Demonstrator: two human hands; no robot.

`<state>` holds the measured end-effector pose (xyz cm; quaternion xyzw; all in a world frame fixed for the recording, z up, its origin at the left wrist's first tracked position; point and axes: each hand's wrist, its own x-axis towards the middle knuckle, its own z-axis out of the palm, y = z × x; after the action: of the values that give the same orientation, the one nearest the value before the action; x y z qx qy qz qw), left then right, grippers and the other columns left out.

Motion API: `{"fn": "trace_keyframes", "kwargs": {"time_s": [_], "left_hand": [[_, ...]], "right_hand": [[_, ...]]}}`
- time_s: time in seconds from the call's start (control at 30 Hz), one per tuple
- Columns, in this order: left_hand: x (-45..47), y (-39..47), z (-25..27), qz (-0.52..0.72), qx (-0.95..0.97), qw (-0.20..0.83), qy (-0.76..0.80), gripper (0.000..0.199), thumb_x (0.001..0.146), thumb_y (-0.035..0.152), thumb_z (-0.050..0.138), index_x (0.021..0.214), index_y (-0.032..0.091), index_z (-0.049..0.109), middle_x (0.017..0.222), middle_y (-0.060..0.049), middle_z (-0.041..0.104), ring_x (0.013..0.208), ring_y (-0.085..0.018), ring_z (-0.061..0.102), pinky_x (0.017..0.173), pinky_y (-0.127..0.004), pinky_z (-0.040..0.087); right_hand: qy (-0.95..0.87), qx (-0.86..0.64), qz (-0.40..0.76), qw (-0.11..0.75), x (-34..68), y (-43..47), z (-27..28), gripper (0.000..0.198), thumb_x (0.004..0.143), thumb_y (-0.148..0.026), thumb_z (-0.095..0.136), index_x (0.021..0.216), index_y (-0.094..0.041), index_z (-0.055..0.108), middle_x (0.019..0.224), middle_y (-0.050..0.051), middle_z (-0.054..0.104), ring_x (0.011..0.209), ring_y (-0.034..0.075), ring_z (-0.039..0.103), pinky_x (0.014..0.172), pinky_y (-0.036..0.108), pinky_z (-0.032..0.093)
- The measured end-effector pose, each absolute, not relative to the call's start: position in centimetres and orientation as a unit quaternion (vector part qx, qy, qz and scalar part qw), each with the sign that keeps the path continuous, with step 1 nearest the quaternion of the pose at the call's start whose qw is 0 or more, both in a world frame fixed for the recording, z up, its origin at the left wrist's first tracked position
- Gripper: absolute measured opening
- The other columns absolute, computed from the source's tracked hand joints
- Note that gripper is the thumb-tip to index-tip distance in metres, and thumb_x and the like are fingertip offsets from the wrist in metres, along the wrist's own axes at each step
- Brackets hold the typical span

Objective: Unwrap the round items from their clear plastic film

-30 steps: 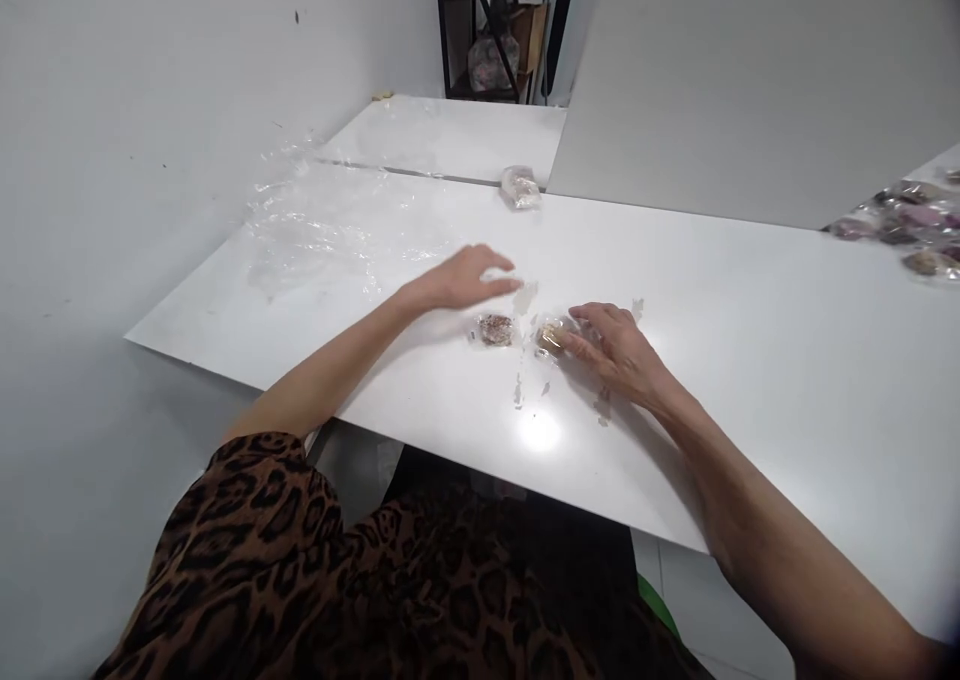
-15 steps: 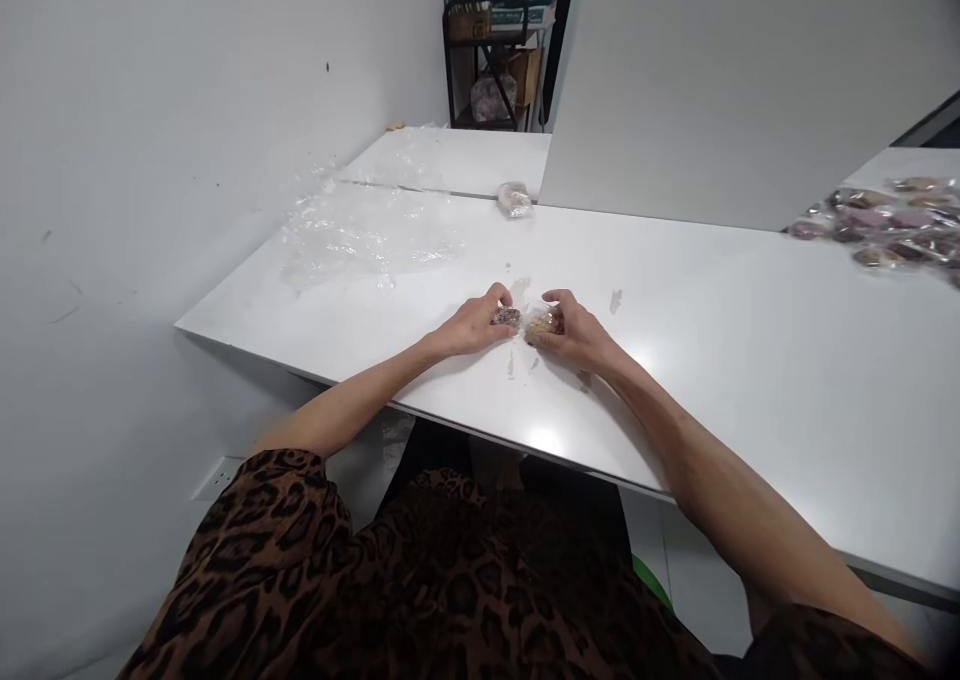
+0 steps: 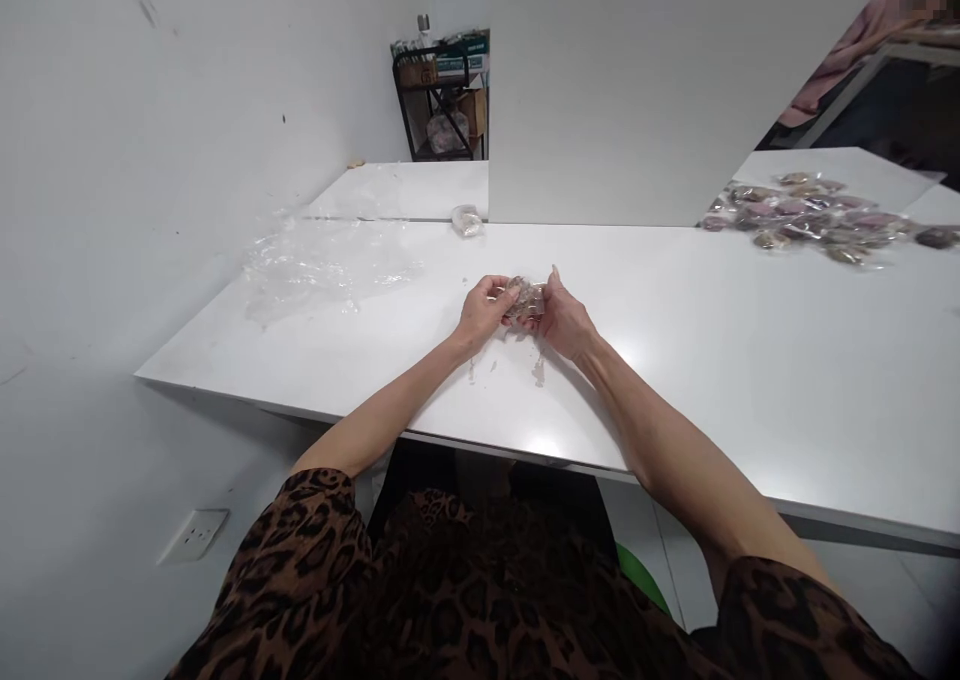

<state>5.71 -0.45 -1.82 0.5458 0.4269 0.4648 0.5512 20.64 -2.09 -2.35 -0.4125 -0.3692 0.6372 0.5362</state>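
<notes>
Between my hands, just above the white table, is a small clear-wrapped packet (image 3: 527, 300), with shiny, crinkled plastic and brownish, speckled contents. My left hand (image 3: 481, 312) grips its left side, thumb on top. On the other side my right hand (image 3: 568, 322) has its fingers curled under the packet and its thumb pointing up. Whether it is one piece or two pressed together I cannot tell. Beneath and in front of my hands, pale brown smudges (image 3: 538, 368) mark the table.
Crumpled clear plastic film (image 3: 322, 265) spreads over the table's left part. One wrapped piece (image 3: 468, 221) lies at the back, by a tall white panel (image 3: 600, 90). Several wrapped pieces (image 3: 810, 215) are heaped back right. A person's pink sleeve (image 3: 832, 65) shows beyond.
My hands, which each held a small piece slightly apart, have come together at one packet. My right thumb has lifted. The view has shifted, showing more of the right side.
</notes>
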Motion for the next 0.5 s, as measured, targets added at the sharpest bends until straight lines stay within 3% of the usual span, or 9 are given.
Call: {"fn": "trace_keyframes", "kwargs": {"time_s": [0.1, 0.2, 0.3, 0.5], "left_hand": [[6.7, 0.0, -2.7, 0.479, 0.521, 0.558, 0.433, 0.019, 0.089, 0.025, 0.076, 0.099, 0.015, 0.063, 0.089, 0.002, 0.060, 0.063, -0.006, 0.062, 0.057, -0.020, 0.051], [6.7, 0.0, -3.1, 0.466, 0.501, 0.592, 0.426, 0.018, 0.090, 0.028, 0.074, 0.099, 0.015, 0.065, 0.087, 0.001, 0.064, 0.063, -0.007, 0.062, 0.060, -0.021, 0.053], [6.1, -0.1, -3.5, 0.455, 0.520, 0.588, 0.421, 0.023, 0.097, 0.036, 0.065, 0.108, 0.016, 0.067, 0.089, -0.001, 0.065, 0.063, -0.007, 0.061, 0.061, -0.021, 0.054], [5.8, 0.8, -4.7, 0.475, 0.628, 0.461, 0.409, 0.025, 0.101, 0.039, 0.057, 0.109, 0.019, 0.069, 0.121, -0.006, 0.058, 0.069, -0.004, 0.061, 0.061, -0.019, 0.053]], "right_hand": [[-0.378, -0.420, 0.636, 0.526, 20.6, -2.2, -2.3, 0.065, 0.066, -0.083, 0.078, 0.079, -0.022, 0.062, 0.068, 0.003, 0.064, 0.057, 0.015, 0.056, 0.046, 0.027, 0.038], [-0.382, -0.435, 0.618, 0.532, 20.3, -2.4, -2.4, 0.058, 0.051, -0.058, 0.098, 0.080, -0.021, 0.064, 0.066, 0.000, 0.064, 0.057, 0.013, 0.053, 0.047, 0.026, 0.034], [-0.346, -0.460, 0.597, 0.559, 20.5, -2.7, -2.3, 0.048, 0.055, -0.046, 0.096, 0.077, -0.020, 0.063, 0.063, -0.002, 0.061, 0.055, 0.010, 0.050, 0.048, 0.026, 0.034], [-0.288, -0.541, 0.523, 0.593, 28.0, -4.1, -3.2, 0.036, 0.059, -0.032, 0.090, 0.083, -0.021, 0.064, 0.065, -0.002, 0.062, 0.052, 0.011, 0.050, 0.042, 0.024, 0.030]]}}
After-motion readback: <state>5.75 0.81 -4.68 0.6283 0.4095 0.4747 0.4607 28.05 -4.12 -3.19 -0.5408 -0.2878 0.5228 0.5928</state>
